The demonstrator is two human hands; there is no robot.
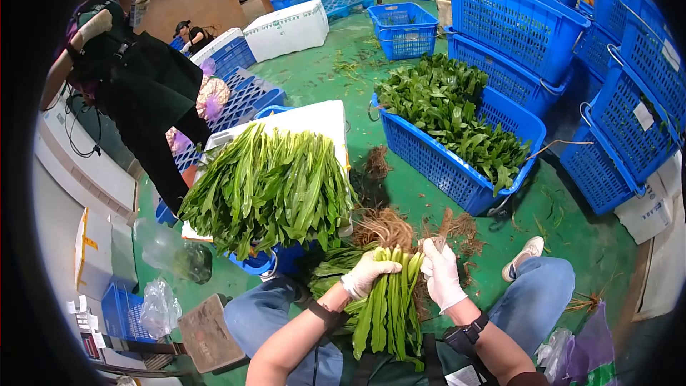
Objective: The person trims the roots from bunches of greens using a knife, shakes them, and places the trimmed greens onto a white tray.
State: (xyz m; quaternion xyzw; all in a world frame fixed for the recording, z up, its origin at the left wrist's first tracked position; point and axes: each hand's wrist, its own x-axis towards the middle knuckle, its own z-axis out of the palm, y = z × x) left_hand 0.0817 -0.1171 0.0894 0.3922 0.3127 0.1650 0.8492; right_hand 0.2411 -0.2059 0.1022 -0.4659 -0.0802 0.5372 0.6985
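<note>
My left hand [370, 271], in a white glove, is closed around a bunch of long-leaved greens [389, 307] just below its pale stem ends. The leaves hang down over my lap. Close by on the right, my gloved right hand [441, 275] is closed on what looks like a knife [444, 225], its narrow blade pointing up and away; its handle is hidden in my fist. Brown roots [389, 229] lie just beyond the stems. More greens lie under my left wrist. To the left, a large pile of trimmed-looking greens [268, 186] covers a white foam lid [329, 118].
A blue crate [443, 164] of leafy greens stands ahead on the right, near stacked blue crates [514, 25]. At left, a person in dark clothes [136, 78] stands; another person [191, 36] is farther back. A flat scale-like plate [209, 332] lies by my left knee.
</note>
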